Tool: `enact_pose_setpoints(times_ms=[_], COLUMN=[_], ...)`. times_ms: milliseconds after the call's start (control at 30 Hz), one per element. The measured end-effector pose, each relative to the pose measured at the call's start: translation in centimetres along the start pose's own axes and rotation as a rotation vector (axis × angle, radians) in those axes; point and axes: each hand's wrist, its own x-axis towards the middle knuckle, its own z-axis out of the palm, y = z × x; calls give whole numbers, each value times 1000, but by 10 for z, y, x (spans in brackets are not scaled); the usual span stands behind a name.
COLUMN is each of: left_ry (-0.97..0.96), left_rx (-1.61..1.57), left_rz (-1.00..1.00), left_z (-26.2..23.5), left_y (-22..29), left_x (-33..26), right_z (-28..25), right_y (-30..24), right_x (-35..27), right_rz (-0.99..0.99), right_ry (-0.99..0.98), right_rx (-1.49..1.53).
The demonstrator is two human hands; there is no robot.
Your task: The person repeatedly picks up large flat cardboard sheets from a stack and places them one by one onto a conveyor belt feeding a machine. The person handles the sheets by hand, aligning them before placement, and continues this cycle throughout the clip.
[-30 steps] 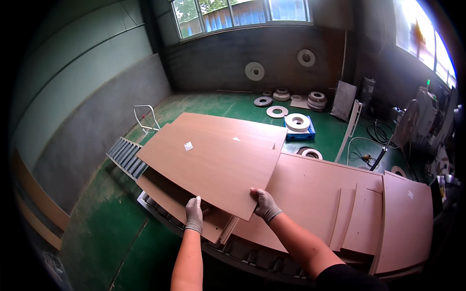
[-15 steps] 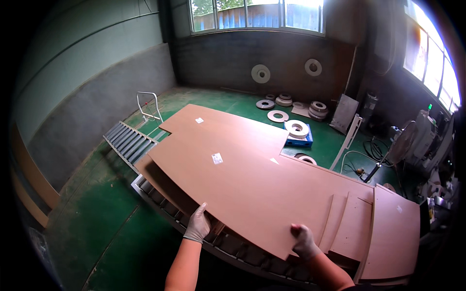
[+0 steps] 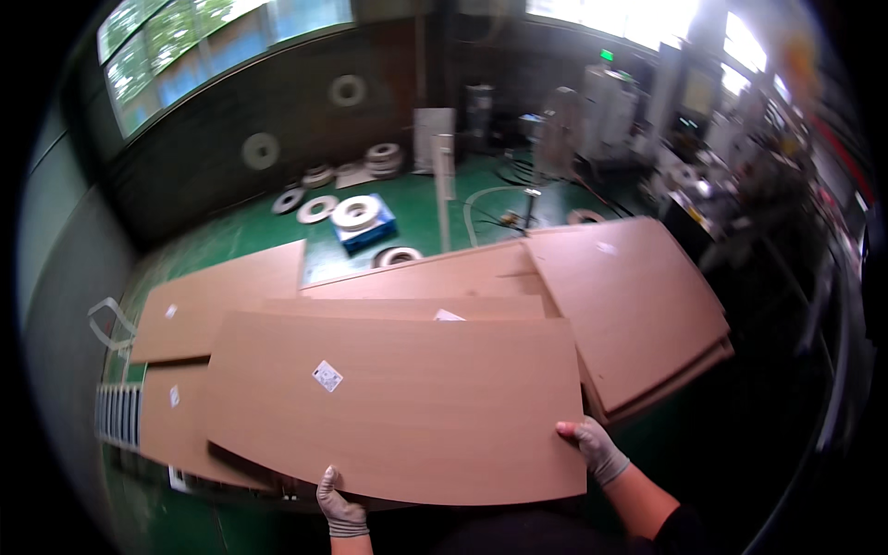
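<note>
A long brown wood panel with a white label is held up close to me, above other panels. My left hand, in a pale glove, grips its near edge with the thumb on top and the fingers hidden beneath. At the right end my gloved right hand is closed on the short edge, its reddish thumb tip lying on the face. Behind and below lie more brown panels: one at the far left, one under the held panel's left end, and a stack at the right.
A roller conveyor shows at the left beside a white metal handle frame. Edge-band rolls sit on a blue box on the green floor. Machinery stands at the far right, with a white post beyond the panels.
The labelled panel has been lifted and pulled toward me, apart from the others. My right hand has moved to its right end. The view has swung to the right.
</note>
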Motion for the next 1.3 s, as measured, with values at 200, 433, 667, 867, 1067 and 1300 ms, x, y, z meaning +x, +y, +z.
enact_pose_setpoints(times_ms=[200, 433, 667, 867, 1067, 1300], left_ry=[-180, -156, -168, -376, -487, -661], left_rx=[49, 131, 270, 781, 1207, 1102], left_rz=[-262, -513, -753, -746, -1035, -733], left_z=[55, 120, 188, 217, 268, 312], left_y=[-108, -265, -392, -445, -460, -458], left_x=[-8, -18, -50, -64, -75, -100], right_z=[-137, -296, -406, -463, -547, -620], right_y=[-3, -21, -48, -63, -127, -313], right_x=[-57, -121, -171, -184, -155, -62], right_rz=[-122, -248, -320, -261, -145, -276], right_ry=[133, 307, 477, 578, 574, 372], right_rx=[164, 214, 206, 263, 4, -214])
